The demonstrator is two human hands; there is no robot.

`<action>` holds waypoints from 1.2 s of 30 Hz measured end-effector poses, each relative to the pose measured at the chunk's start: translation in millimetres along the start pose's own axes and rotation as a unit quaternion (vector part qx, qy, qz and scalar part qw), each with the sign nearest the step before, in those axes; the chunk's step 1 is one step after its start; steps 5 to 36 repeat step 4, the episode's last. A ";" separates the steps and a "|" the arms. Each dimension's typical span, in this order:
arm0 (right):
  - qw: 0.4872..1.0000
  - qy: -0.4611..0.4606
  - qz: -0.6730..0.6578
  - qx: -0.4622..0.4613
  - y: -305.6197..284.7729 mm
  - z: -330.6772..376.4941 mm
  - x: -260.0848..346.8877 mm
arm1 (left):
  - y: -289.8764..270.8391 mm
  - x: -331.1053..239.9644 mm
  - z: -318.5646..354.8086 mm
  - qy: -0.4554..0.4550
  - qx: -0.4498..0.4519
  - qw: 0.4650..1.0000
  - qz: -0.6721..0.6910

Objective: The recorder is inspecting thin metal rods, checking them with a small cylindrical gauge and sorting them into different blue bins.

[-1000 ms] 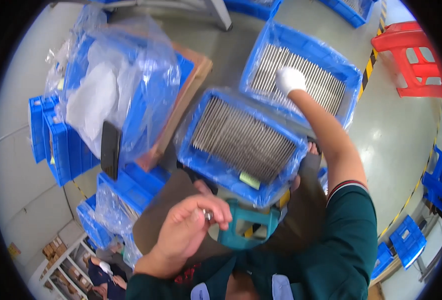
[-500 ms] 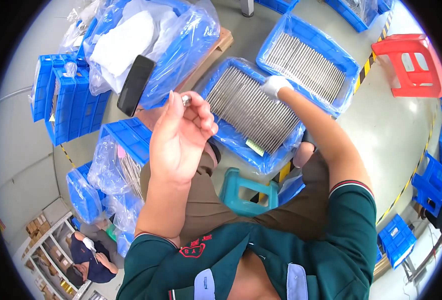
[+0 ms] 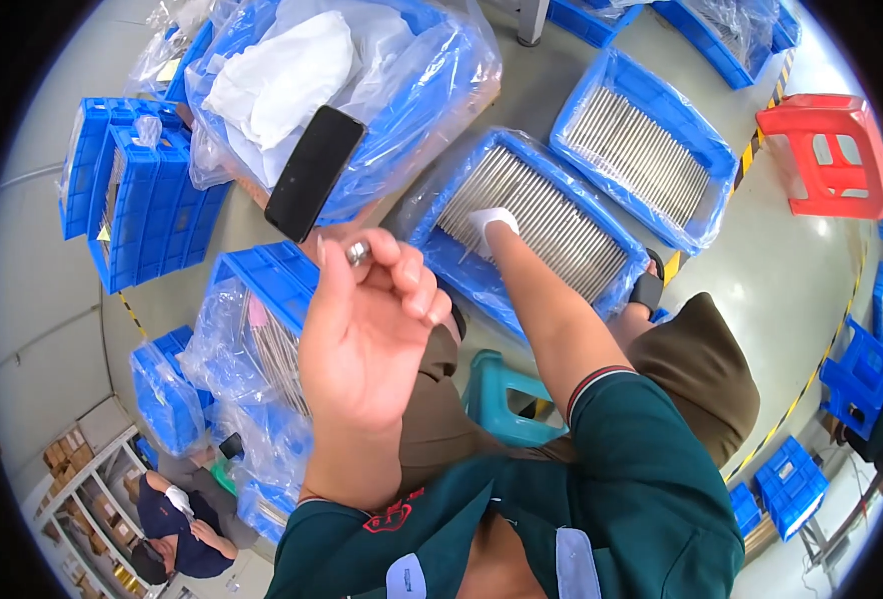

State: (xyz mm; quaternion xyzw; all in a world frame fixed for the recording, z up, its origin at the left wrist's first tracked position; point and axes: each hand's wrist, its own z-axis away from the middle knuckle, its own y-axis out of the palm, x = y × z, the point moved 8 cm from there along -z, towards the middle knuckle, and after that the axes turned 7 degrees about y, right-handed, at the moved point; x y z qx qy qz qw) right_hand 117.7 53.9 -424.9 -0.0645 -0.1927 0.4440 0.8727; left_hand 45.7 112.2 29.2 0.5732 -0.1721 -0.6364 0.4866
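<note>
My left hand (image 3: 367, 319) is raised close to the camera, fingers curled, pinching a small silver metal ring (image 3: 358, 252) between thumb and fingertips. My right hand (image 3: 488, 226), in a white glove, reaches down into a blue plastic crate (image 3: 461, 270) lined with clear film and filled with rows of thin metal rods (image 3: 541, 215); its fingers rest on the rods, and whether it grips any is unclear. A second blue crate of rods (image 3: 641, 150) lies just beyond. I sit on a teal stool (image 3: 496, 394).
A large blue bin in a clear bag (image 3: 412, 110) holds white sheets and a black flat object (image 3: 314, 172). Stacked blue crates (image 3: 137, 200) stand at left, bagged crates (image 3: 252, 339) beside my knee. A red stool (image 3: 829, 150) is at right. Another person (image 3: 177, 524) crouches at lower left.
My left hand has risen from my lap toward the camera with the ring. My right hand has shifted from the farther crate onto the nearer crate's rods.
</note>
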 end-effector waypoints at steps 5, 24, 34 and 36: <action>0.984 0.054 -0.086 -0.146 -42.9 51.5 36.1 | -4.0 -4.0 -0.7 -0.008 0.025 1.000 0.014; 0.984 0.054 -0.086 -0.146 -42.9 51.5 36.1 | -4.0 -4.0 -0.7 -0.008 0.025 1.000 0.014; 0.984 0.054 -0.086 -0.146 -42.9 51.5 36.1 | -4.0 -4.0 -0.7 -0.008 0.025 1.000 0.014; 0.984 0.054 -0.086 -0.146 -42.9 51.5 36.1 | -4.0 -4.0 -0.7 -0.008 0.025 1.000 0.014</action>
